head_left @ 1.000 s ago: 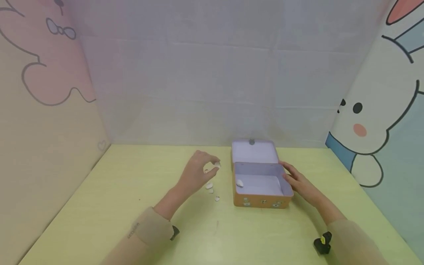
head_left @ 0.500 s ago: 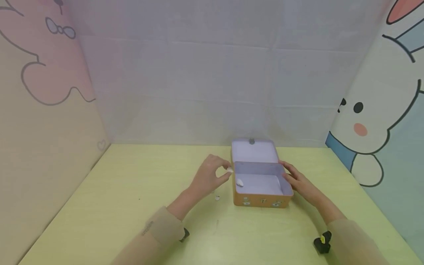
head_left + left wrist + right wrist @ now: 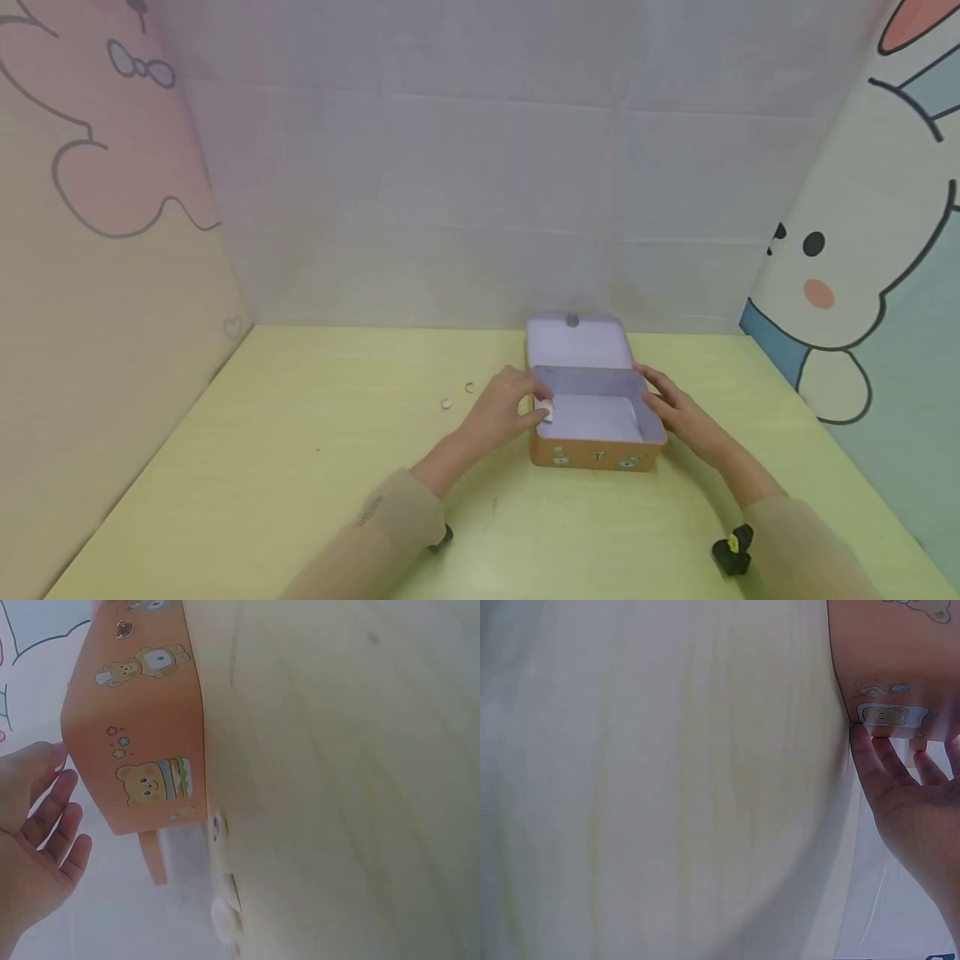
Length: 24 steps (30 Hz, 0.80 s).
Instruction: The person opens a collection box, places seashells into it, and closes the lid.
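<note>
My left hand [image 3: 504, 410] reaches over the left rim of an orange tin box [image 3: 562, 452], pinching a small white shell-like piece [image 3: 547, 409] between thumb and finger. The white spot there may include another piece lying in the box. In the left wrist view, the other fingers of the left hand [image 3: 37, 840] hang loosely beside the box's side wall [image 3: 142, 750]; the held piece is hidden. My right hand [image 3: 686, 421] holds the box's right rear corner, thumb at the rim. In the right wrist view, fingertips [image 3: 861, 739] touch the box's edge [image 3: 892, 671].
The box's lilac lid [image 3: 579, 343] stands open at the back. Two small pale pieces, one whitish [image 3: 446, 403] and one ring-like [image 3: 470, 387], lie left of my left hand. More white pieces [image 3: 225, 919] show beside the box in the left wrist view. A pale cloth wall [image 3: 420, 208] rises behind the table.
My left hand has moved right, carrying the white piece from beside the box to over its left rim. The small pieces behind the hand have come into view. My right hand and the box stay put.
</note>
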Available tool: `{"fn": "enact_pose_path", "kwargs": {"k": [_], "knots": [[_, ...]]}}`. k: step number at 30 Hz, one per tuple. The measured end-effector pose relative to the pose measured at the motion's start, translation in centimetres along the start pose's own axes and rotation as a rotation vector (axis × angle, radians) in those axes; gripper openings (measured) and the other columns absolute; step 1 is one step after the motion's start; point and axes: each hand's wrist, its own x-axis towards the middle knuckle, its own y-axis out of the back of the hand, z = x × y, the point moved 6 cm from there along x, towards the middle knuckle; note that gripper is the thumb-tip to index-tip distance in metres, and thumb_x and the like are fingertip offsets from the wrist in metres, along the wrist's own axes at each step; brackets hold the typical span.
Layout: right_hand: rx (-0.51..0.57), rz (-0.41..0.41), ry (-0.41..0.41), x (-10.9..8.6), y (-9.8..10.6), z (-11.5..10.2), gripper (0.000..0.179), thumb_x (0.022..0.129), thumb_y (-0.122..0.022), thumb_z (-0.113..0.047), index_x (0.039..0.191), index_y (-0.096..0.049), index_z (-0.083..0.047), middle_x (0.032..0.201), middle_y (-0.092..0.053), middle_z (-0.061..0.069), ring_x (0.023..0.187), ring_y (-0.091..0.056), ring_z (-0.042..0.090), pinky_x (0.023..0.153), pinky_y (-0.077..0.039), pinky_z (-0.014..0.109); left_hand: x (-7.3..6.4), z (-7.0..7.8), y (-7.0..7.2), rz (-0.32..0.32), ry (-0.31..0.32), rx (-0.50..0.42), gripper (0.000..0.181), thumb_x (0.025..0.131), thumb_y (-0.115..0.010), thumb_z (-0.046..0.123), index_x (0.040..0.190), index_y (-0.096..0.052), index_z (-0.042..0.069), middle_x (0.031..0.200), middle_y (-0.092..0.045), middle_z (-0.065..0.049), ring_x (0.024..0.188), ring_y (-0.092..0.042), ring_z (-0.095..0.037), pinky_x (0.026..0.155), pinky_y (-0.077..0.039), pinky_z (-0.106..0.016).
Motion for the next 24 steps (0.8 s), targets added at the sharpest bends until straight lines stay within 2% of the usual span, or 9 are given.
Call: {"fn": "enact_pose_path", "kwargs": {"k": [4, 10, 17, 24], "knots": [[-0.003, -0.005, 0.002, 0.1, -0.1, -0.1, 0.058, 0.103, -0.037, -0.03, 0.151, -0.012, -0.012, 0.156, -0.003, 0.023, 0.136, -0.015, 0.051, 0.1, -0.03, 0.066, 0.3, -0.1, -1.0, -0.053, 0.0, 0.058, 0.017, 0.084, -0.072, 0.023, 0.099, -0.07, 0.016, 0.094, -0.067, 0.008, 0.091, -0.051, -0.01, 0.085, -0.043, -0.025], [0.005, -0.007, 0.006, 0.0, -0.1, -0.3, 0.058, 0.103, -0.037, -0.029, 0.151, -0.011, -0.012, 0.156, -0.003, 0.023, 0.136, -0.015, 0.052, 0.101, -0.029, 0.067, 0.7, -0.2, -1.4, -0.093, 0.025, 0.078, 0.02, 0.085, -0.071, 0.025, 0.103, -0.07, 0.017, 0.099, -0.066, 0.008, 0.092, -0.05, -0.011, 0.086, -0.042, -0.026], [0.009, -0.003, 0.005, 0.0, 0.0, -0.2, 0.058, 0.103, -0.038, -0.029, 0.152, -0.012, -0.012, 0.156, -0.003, 0.022, 0.137, -0.014, 0.052, 0.101, -0.029, 0.067, 0.7, -0.1, -1.1, -0.113, 0.031, 0.081, 0.024, 0.085, -0.071, 0.025, 0.107, -0.069, 0.015, 0.103, -0.065, 0.007, 0.097, -0.051, -0.012, 0.09, -0.043, -0.028], [0.009, 0.001, 0.0, -0.1, -0.1, -0.1, 0.058, 0.103, -0.038, -0.029, 0.152, -0.012, -0.013, 0.156, -0.003, 0.023, 0.137, -0.014, 0.051, 0.101, -0.028, 0.067, 0.3, -0.3, -0.2, -0.128, 0.06, 0.036, 0.028, 0.085, -0.07, 0.025, 0.111, -0.067, 0.015, 0.113, -0.065, 0.005, 0.111, -0.052, -0.015, 0.102, -0.039, -0.033]]}}
